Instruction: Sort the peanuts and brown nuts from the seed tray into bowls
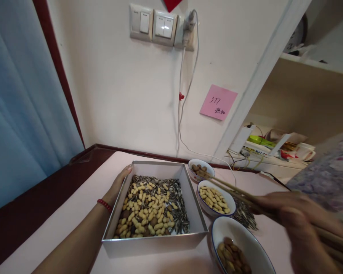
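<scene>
My right hand [300,220], slightly blurred, is closed around a pair of wooden chopsticks [231,190]. Their tips reach the far small bowl [190,173], which holds round brown nuts [198,167]; whether a nut is between the tips I cannot tell. My left hand [122,179] grips the far left side of a shallow square box [157,243], its fingertips at the corner. Inside the box, peanuts in the shell [151,205], striped sunflower seeds [181,205] and some round brown nuts lie mixed.
Right of the box stand a bowl of peanuts [215,199] and a nearer bowl [253,239] with brown oval nuts. Loose sunflower seeds [247,217] lie beside them. A white cable [185,102] hangs down the wall to the table. Floral fabric [328,175] shows at right.
</scene>
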